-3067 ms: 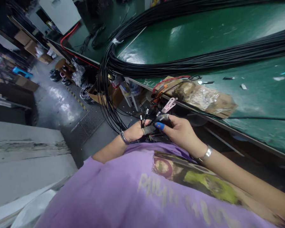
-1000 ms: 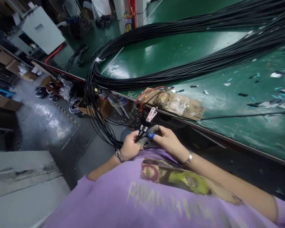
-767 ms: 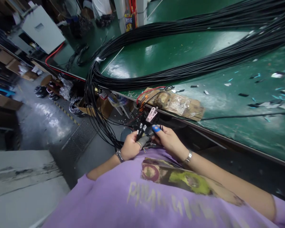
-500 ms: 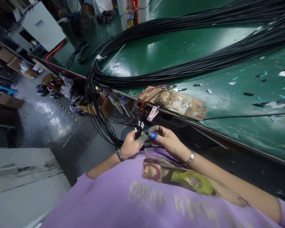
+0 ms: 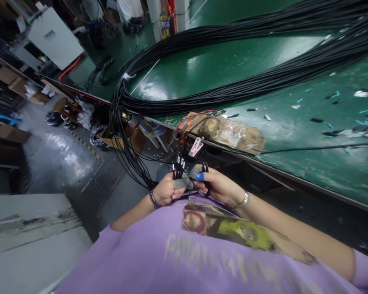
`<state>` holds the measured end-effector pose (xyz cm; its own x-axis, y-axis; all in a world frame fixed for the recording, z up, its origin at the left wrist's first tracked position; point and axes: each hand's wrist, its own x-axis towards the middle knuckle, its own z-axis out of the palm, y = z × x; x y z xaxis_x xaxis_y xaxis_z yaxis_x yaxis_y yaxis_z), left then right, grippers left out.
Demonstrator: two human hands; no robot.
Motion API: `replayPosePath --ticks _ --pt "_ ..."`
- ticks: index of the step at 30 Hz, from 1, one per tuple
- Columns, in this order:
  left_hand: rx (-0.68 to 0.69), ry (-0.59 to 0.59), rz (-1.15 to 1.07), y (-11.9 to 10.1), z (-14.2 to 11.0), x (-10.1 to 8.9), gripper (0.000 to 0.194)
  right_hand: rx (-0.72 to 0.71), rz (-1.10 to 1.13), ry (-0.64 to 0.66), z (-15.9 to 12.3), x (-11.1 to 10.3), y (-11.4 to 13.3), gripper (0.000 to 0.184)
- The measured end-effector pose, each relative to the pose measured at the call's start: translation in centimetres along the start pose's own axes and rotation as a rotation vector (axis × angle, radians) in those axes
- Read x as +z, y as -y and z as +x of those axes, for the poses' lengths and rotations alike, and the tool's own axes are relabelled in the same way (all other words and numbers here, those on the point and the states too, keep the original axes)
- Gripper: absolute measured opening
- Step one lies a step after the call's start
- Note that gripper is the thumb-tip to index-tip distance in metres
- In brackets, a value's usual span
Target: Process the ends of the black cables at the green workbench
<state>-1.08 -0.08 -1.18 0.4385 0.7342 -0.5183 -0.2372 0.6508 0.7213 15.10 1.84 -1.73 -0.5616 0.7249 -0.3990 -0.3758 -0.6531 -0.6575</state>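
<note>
My left hand (image 5: 165, 191) is closed around several thin black cables (image 5: 178, 173) whose white-tipped ends stick up past its fingers. Grey wrapping covers its thumb. Almost touching it, my right hand (image 5: 222, 187) is closed too, with a blue wrap on the thumb and grey on a finger. Dark cable ends (image 5: 205, 167) poke up between the right fingers. What lies between the two thumbs is too small to make out. From the left hand the cables run back to a large black cable bundle (image 5: 184, 107) on the green table (image 5: 233, 63).
A pink clip (image 5: 196, 147) is at the table edge just beyond my hands. Behind it lies a taped cardboard piece (image 5: 230, 132) with red and orange wires. Black and white scraps (image 5: 317, 120) are scattered at right. A cardboard box (image 5: 136, 139) stands under the table.
The view has turned to the right since the oldest frame. My right thumb lifted, then came back down against the fingers. The white-tipped ends in my left hand now stand more upright.
</note>
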Motion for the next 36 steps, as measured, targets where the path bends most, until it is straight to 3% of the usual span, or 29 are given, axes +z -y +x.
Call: replayPosePath --ticks 3,10,18,28,36 --pt "-0.089 0.092 -0.094 0.0 0.1 -0.8 0.026 0.031 -0.004 0.04 0.1 0.0 -0.1 0.028" --pt "-0.118 0.224 -0.183 0.5 0.8 -2.7 0.013 -0.191 -0.335 0.031 0.0 0.1 -0.1 0.035" --pt "-0.097 0.246 -0.139 0.5 1.0 -3.2 0.03 -0.263 -0.498 0.056 0.1 0.1 -0.4 0.037" --pt "-0.047 0.123 0.031 0.7 1.0 -2.4 0.053 -0.229 -0.418 -0.05 0.1 0.3 -0.3 0.037" --pt "0.225 -0.207 0.236 0.2 0.0 0.1 0.047 -0.234 -0.357 -0.131 0.2 -0.3 -0.4 0.037"
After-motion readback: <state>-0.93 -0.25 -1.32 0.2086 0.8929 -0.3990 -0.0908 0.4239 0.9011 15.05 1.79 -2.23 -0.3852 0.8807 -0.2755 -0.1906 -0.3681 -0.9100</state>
